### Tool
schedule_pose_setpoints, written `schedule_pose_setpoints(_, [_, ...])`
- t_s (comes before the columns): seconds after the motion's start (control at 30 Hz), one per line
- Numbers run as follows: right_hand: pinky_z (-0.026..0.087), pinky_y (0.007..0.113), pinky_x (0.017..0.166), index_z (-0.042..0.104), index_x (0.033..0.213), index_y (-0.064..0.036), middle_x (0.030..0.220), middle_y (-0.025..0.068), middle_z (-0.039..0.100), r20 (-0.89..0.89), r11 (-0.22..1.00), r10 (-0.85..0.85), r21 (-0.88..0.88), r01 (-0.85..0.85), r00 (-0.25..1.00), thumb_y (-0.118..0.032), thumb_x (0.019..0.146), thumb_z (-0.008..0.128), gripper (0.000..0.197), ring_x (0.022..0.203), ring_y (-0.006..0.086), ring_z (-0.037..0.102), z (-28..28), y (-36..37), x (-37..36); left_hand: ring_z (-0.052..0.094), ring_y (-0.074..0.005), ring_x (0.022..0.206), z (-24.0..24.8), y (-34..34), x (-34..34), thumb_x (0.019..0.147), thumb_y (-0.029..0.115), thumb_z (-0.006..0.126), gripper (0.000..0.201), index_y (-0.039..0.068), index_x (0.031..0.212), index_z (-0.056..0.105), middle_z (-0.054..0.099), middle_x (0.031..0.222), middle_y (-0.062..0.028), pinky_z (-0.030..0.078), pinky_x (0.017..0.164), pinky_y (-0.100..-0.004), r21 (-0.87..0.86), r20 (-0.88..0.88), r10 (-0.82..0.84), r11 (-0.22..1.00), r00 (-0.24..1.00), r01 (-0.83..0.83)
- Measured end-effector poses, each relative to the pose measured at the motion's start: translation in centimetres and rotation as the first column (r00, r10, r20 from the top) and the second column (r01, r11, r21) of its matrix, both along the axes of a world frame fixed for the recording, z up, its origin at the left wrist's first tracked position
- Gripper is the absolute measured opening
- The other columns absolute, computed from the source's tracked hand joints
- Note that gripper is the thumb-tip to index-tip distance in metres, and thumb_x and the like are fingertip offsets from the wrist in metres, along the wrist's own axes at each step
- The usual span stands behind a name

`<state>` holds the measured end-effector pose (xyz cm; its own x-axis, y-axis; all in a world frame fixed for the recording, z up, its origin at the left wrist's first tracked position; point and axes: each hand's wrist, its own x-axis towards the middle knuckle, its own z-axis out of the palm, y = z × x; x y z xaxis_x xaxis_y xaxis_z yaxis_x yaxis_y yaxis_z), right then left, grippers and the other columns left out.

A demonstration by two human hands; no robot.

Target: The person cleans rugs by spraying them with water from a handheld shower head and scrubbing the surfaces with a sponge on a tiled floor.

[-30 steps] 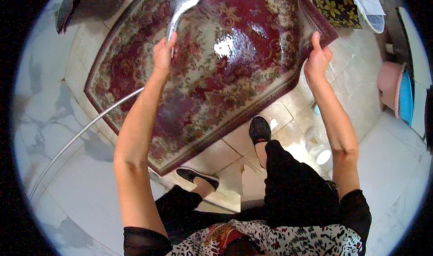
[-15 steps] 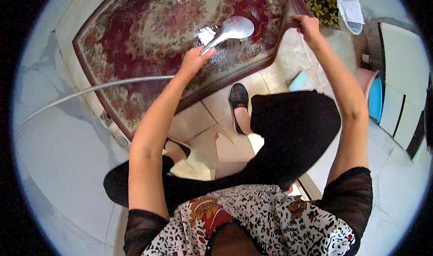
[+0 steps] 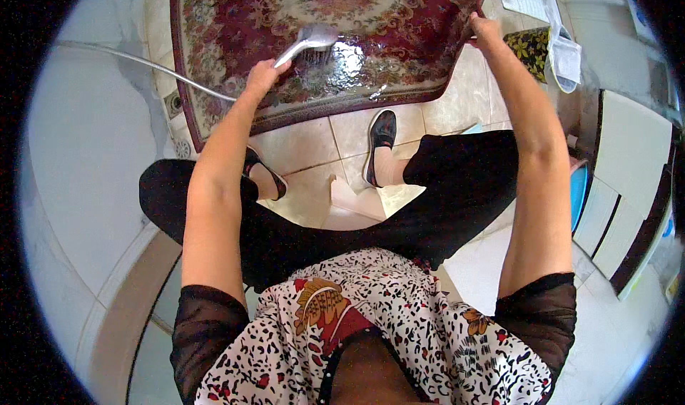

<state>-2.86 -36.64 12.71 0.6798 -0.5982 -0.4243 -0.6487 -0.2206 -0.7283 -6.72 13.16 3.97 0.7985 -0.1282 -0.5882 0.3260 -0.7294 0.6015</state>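
My left hand [image 3: 264, 77] is closed round the handle of a silver handheld shower head [image 3: 314, 37], held over a wet patterned rug [image 3: 235, 31]. Fine streams of water fall from it, and the rug's surface shines beneath. A grey hose [image 3: 175, 75] runs from my left hand toward the wall on the left. My right hand [image 3: 486, 30] pinches the right edge of the dark red, floral rug, which is lifted and curved there. The rug's far side runs out of the picture.
A black-and-yellow floral bin [image 3: 528, 52] with a white liner stands beyond my right hand. Nearer on the right are a white cabinet [image 3: 621, 162] and a blue basin [image 3: 578, 195], partly hidden. A round drain [image 3: 183, 148] lies left of my feet on beige tiles.
The whole view has shifted and turned. My left hand has brought the shower head left and back over the rug's near middle. My right hand keeps its hold on the rug's edge.
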Motion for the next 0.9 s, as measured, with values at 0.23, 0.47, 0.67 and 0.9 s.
schedule_pose_setpoints(0.23, [0.048, 0.040, 0.053, 0.059, 0.096, 0.0053, 0.091, 0.0142, 0.060, -0.011, 0.981, 0.079, -0.176, -0.080, 0.997, -0.035, 0.082, 0.062, 0.042, 0.074, 0.0280, 0.059, 1.1, 2.6, -0.4, 0.057, -0.0263, 0.066, 1.6, 2.3, 2.6, 0.076, 0.062, 0.053, 0.059, 0.003, 0.072, 0.061, 0.059, 0.064, -0.0098, 0.040, 0.061, -0.0384, 0.033, 0.108, 0.208, 0.977, 0.972, -0.212])
schedule_pose_setpoints(0.47, [0.046, 0.032, 0.042, 0.061, 0.088, 0.0027, 0.081, 0.0121, 0.062, 0.136, 1.000, 0.004, 0.005, -0.004, 0.991, -0.038, 0.080, 0.065, 0.042, 0.060, 0.0232, 0.060, 6.2, 7.0, -2.2, 0.057, -0.0381, 0.097, 2.8, 4.7, -0.6, 0.077, 0.063, 0.048, 0.067, 0.001, 0.096, 0.065, 0.062, 0.098, -0.0226, 0.041, 0.083, -0.0445, 0.221, -0.023, 0.277, 0.938, 0.961, -0.266])
schedule_pose_setpoints(0.67, [0.049, 0.033, 0.046, 0.059, 0.089, 0.0043, 0.077, 0.0120, 0.060, 0.199, 0.989, -0.029, 0.145, -0.001, 0.980, -0.034, 0.078, 0.065, 0.040, 0.060, 0.0211, 0.058, 7.9, 8.0, 0.1, 0.059, -0.0381, 0.091, 2.7, 2.7, -5.7, 0.075, 0.061, 0.053, 0.064, 0.000, 0.091, 0.066, 0.064, 0.092, -0.0215, 0.044, 0.079, -0.0441, 0.272, 0.075, 0.183, 0.942, 0.980, -0.197])
schedule_pose_setpoints(0.9, [0.047, 0.033, 0.042, 0.060, 0.082, 0.0074, 0.073, 0.0129, 0.060, 0.187, 0.999, -0.006, 0.033, 0.000, 0.982, -0.031, 0.079, 0.067, 0.039, 0.054, 0.0204, 0.058, 8.0, 6.4, 0.3, 0.059, -0.0346, 0.093, 4.7, -3.9, -4.3, 0.076, 0.057, 0.055, 0.055, 0.006, 0.092, 0.066, 0.064, 0.094, -0.0189, 0.044, 0.080, -0.0442, 0.188, 0.060, 0.166, 0.967, 0.984, -0.174])
